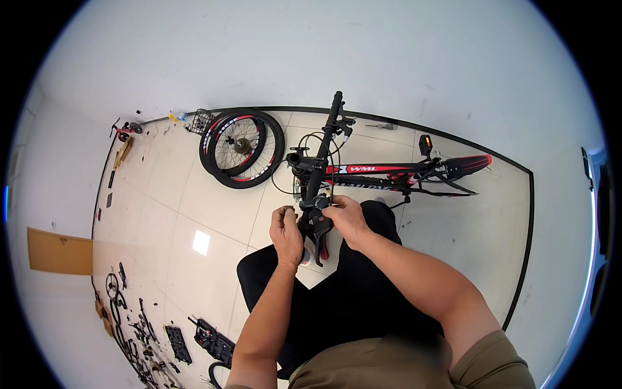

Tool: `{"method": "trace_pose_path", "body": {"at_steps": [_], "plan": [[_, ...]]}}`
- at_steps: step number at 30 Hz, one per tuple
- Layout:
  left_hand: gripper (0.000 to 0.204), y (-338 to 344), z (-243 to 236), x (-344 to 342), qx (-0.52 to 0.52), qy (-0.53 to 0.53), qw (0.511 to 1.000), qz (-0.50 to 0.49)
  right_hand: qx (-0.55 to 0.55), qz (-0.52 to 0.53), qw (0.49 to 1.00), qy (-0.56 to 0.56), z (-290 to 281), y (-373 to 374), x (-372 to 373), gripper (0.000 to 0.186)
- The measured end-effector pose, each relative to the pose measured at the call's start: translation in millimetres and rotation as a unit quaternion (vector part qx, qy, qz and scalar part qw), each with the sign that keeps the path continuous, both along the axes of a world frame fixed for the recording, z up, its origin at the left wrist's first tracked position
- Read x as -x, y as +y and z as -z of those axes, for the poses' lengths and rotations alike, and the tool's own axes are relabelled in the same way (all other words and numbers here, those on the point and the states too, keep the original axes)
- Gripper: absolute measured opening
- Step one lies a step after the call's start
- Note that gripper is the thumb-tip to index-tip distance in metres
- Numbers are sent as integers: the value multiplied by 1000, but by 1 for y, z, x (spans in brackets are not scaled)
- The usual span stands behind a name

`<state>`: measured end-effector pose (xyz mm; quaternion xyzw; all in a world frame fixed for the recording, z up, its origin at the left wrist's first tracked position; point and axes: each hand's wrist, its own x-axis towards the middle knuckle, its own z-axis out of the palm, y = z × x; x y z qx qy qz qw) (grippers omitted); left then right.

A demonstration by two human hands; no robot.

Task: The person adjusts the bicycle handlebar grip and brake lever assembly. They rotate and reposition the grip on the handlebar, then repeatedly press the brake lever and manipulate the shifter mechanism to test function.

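Observation:
A black and red bicycle frame [363, 169] with its saddle [463, 167] lies crosswise in front of me, and its black handlebar [330, 123] runs toward me between my knees. My left hand [286, 235] is just left of the bar's near end, fingers curled in a pinch; what they hold, if anything, is hidden. My right hand [346, 217] has its fingers closed on the shifter and brake lever unit [316, 204] near that end. Thin black cables loop around the stem.
Two wheels [241, 181] lie beyond the handlebar to the left, beside a wire basket [201, 120]. Scattered parts and black tool cases [178, 343] lie at the lower left. A small red bike [124, 129] stands at the upper left. Walls surround the tiled floor, with a wooden door [59, 251] at left.

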<state>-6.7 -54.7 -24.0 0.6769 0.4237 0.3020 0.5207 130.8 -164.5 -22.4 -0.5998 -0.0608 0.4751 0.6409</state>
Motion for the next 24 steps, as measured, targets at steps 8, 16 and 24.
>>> {"method": "trace_pose_path", "body": {"at_steps": [8,16,24], "plan": [[48,15,-14,-18,313,56,942,111,23,-15,983,-183,-23,-3,18,64],[44,2,-9,-22,250,55,963,82,95,-7,961,-261,-23,-4,20,74],[47,7,20,-22,107,106,985,83,71,-22,946,-314,-20,-2,14,53]]}}
